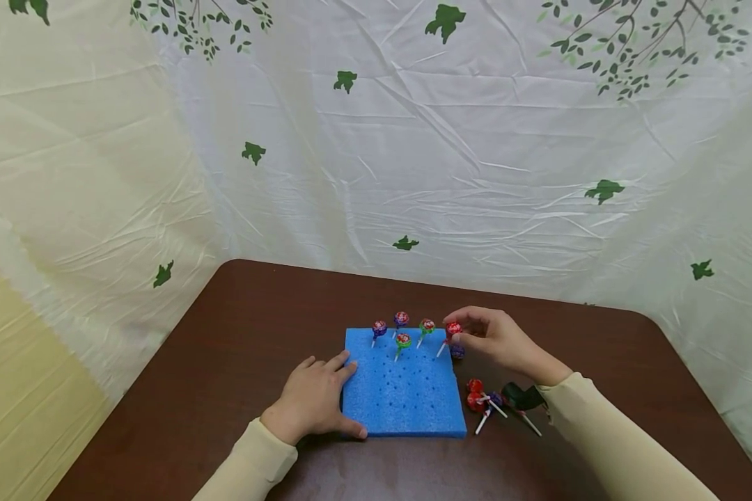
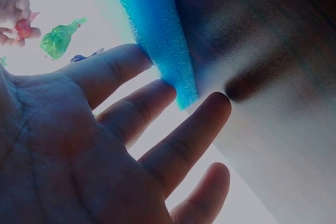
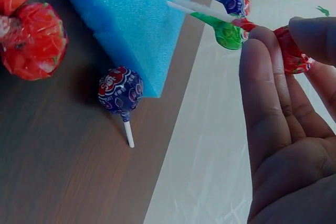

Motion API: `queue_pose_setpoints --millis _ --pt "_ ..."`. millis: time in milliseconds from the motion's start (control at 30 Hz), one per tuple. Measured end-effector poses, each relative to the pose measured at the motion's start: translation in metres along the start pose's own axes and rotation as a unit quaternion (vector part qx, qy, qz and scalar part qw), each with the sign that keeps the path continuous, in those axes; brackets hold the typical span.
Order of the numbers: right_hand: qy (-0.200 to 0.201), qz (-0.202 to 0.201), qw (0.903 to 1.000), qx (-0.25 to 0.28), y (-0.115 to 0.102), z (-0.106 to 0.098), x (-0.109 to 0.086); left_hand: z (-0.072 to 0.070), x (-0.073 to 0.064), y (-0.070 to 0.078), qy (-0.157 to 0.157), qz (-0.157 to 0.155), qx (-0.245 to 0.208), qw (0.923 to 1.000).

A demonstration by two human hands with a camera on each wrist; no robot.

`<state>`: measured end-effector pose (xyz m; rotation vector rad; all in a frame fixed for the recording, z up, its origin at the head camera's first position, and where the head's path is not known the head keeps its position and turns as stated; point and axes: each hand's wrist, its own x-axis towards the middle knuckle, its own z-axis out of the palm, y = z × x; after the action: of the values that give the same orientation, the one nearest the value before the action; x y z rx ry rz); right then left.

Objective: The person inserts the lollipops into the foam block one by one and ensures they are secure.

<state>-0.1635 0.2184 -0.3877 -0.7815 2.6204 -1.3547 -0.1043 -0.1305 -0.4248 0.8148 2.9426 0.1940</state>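
Note:
A blue foam block [image 1: 401, 396] dotted with small holes lies on the table. Several lollipops stand in its far part, among them a green one [image 1: 403, 341] and a purple one [image 1: 379, 328]. My left hand [image 1: 313, 396] rests at the block's left side, fingers spread, fingertips touching its edge. Over the far right corner my right hand [image 1: 498, 341] pinches a red lollipop [image 3: 294, 51] by its wrapped head, the stick slanting down toward the foam. Beside the block's right edge, below that hand, lies a purple lollipop [image 3: 121, 90].
Right of the block, near my right sleeve, several loose lollipops lie in a heap, with red heads [image 1: 475, 400] and a purple one [image 1: 495, 399] among them. The brown table [image 1: 276, 306] reaches back to a white cloth [image 1: 376, 174] with a leaf print.

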Motion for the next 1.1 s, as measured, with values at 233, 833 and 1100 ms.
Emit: queue_pose_setpoints --millis 233,833,1100 --pt "-0.007 -0.003 0.9999 -0.007 0.003 0.005 0.001 0.000 0.001 0.000 -0.005 -0.002 0.000 1.0000" --pt "0.000 0.005 0.9982 -0.059 0.003 0.010 0.004 -0.002 -0.001 0.000 -0.002 0.001 -0.003 1.0000" --pt "-0.007 0.010 0.9979 -0.064 0.004 0.011 0.006 -0.004 -0.001 0.001 -0.001 0.000 -0.004 1.0000"
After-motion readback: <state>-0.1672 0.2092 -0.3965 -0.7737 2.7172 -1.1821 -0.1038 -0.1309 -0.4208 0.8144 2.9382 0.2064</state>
